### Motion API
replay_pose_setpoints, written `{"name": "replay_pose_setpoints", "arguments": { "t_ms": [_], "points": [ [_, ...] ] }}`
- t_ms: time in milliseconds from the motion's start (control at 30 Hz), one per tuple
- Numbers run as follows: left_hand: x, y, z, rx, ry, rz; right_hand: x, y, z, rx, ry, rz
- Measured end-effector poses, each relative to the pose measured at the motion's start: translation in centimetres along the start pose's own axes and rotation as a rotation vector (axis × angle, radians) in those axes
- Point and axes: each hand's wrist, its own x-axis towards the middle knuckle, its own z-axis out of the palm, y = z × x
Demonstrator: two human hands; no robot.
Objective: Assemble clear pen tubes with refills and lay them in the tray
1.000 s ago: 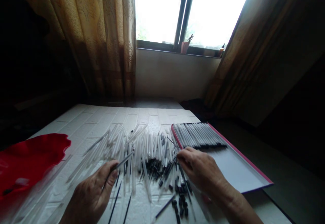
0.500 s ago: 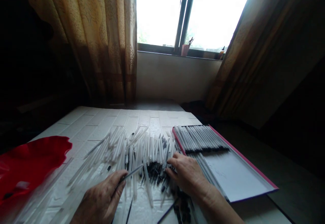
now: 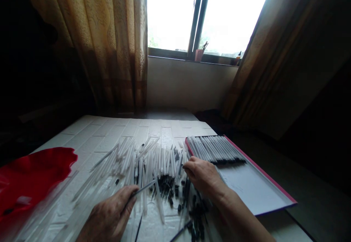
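Note:
My left hand (image 3: 109, 216) is at the near edge, its thumb and fingers pinched on a thin dark pen refill (image 3: 144, 189) that points up and right. My right hand (image 3: 204, 176) rests on the right side of a heap of clear pen barrels (image 3: 142, 161), fingers curled among the barrels; what they grip is hidden. Small black pen caps (image 3: 175, 190) lie scattered between and below the hands. Just right of my right hand is a pink-edged white tray (image 3: 255, 187) with a neat row of assembled pens (image 3: 215, 148) at its far end.
All of this lies on a white brick-patterned table top (image 3: 109, 132). A red plastic dish (image 3: 30, 176) sits at the left edge. Behind are tan curtains (image 3: 109, 40), a bright window (image 3: 208, 11) and a sill with a pink cup (image 3: 199, 54).
My right hand slid left from the tray edge into the pile, then shifted slightly up. My left hand moved a little right, still pinching the refill.

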Motion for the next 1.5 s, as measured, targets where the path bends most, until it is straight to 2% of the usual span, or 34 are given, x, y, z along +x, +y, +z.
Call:
{"name": "replay_pose_setpoints", "arguments": {
  "t_ms": [100,300,467,633,700,867,933,1067,1267,1500],
  "points": [
    [0.0,-0.1,0.1,-0.002,0.011,-0.008,1.1,-0.2,0.0,0.018,0.018,-0.027],
    [-0.1,0.0,0.0,-0.034,0.033,-0.04,1.5,-2.5,0.5,0.045,0.018,-0.12],
    [-0.3,-0.1,0.1,-0.081,0.01,-0.069,1.2,-3.2,1.2,0.081,0.028,-0.116],
    [0.0,0.0,-0.1,-0.104,0.033,-0.048,0.3,-3.2,1.4,0.209,0.081,-0.056],
    [0.2,0.3,-0.3,-0.11,0.033,-0.035,-0.2,-3.1,1.7,0.323,0.07,-0.037],
    [0.3,0.9,-0.6,-0.149,-0.003,-0.016,-2.0,-2.8,3.0,0.867,0.093,-0.059],
    [0.3,1.0,-0.6,-0.167,-0.027,-0.025,-2.6,-2.8,3.4,0.936,0.089,-0.072],
    [0.2,0.9,-0.5,-0.21,-0.046,-0.043,-2.9,-3.0,3.6,0.936,0.038,-0.081],
    [0.2,0.8,-0.7,-0.25,-0.09,-0.059,-2.7,-3.5,3.3,0.939,0.13,-0.204],
    [-0.5,0.8,-0.2,-0.289,-0.122,-0.082,-2.8,-4.1,3.3,0.912,0.109,-0.236]
  ]
}}
